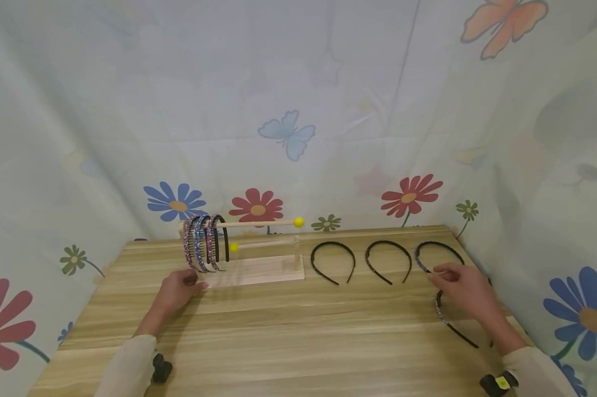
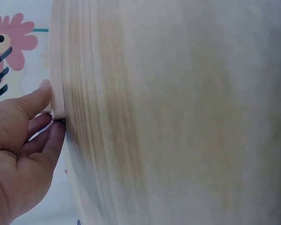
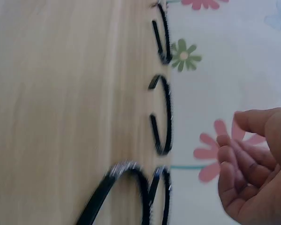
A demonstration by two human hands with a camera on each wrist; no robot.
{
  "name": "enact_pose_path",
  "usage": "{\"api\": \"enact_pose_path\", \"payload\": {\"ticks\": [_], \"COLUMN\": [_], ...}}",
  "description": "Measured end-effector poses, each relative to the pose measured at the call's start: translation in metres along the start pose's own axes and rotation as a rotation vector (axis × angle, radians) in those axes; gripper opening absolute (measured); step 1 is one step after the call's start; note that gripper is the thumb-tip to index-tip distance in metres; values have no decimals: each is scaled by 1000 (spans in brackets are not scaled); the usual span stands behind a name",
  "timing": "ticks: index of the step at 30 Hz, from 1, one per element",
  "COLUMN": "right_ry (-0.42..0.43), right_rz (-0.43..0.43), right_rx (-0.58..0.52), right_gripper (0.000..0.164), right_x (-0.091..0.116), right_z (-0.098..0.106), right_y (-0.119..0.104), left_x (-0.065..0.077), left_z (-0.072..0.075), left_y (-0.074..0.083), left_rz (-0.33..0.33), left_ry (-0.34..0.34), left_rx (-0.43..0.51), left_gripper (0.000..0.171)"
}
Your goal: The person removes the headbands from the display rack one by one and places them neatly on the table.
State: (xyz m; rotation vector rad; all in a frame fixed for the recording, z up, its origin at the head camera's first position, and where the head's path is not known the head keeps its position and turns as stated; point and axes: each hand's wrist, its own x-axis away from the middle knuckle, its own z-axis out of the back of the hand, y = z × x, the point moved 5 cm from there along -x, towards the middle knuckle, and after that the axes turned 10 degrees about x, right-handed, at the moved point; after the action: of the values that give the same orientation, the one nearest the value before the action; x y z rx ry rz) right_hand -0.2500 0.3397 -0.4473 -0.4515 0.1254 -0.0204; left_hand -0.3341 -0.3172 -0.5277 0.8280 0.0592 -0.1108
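Several beaded headbands [image 1: 197, 237] in pink and blue hang at the left end of the upper rod of a wooden headband stand [image 1: 258, 269]. My left hand [image 1: 175, 292] pinches the end of the stand's base between thumb and fingers, as the left wrist view also shows. Over the right part of the table, my right hand [image 1: 467, 289] hovers with loosely bent fingers and holds nothing. Beneath and beside it lie two headbands, one at the back [image 1: 429, 243] and one nearer the front [image 1: 462, 336], both partly hidden by the hand.
Two more dark headbands, one next to the stand [image 1: 333, 243] and one farther right [image 1: 387, 242], lie on the wooden table [image 1: 298, 342]. Yellow balls tip the stand's upper rod [image 1: 298, 222] and lower rod [image 1: 234, 247]. A flowered cloth [image 1: 328, 182] hangs behind the table.
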Motion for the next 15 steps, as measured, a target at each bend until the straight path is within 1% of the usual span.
{"api": "enact_pose_path", "payload": {"ticks": [3, 6, 9, 15], "right_ry": [53, 122, 172, 175], "right_rz": [52, 113, 179, 280], "right_rx": [-71, -140, -169, -274], "right_gripper": [52, 42, 35, 30], "right_x": [-4, -9, -14, -24], "right_z": [-2, -11, -22, -38], "right_y": [-21, -40, -59, -101], "left_x": [0, 1, 2, 2], "left_z": [0, 1, 1, 0], "left_y": [-1, -1, 0, 1], "left_rz": [12, 24, 31, 37], "left_ry": [1, -2, -3, -4], "left_rx": [3, 3, 4, 8], "left_gripper": [31, 31, 30, 31]}}
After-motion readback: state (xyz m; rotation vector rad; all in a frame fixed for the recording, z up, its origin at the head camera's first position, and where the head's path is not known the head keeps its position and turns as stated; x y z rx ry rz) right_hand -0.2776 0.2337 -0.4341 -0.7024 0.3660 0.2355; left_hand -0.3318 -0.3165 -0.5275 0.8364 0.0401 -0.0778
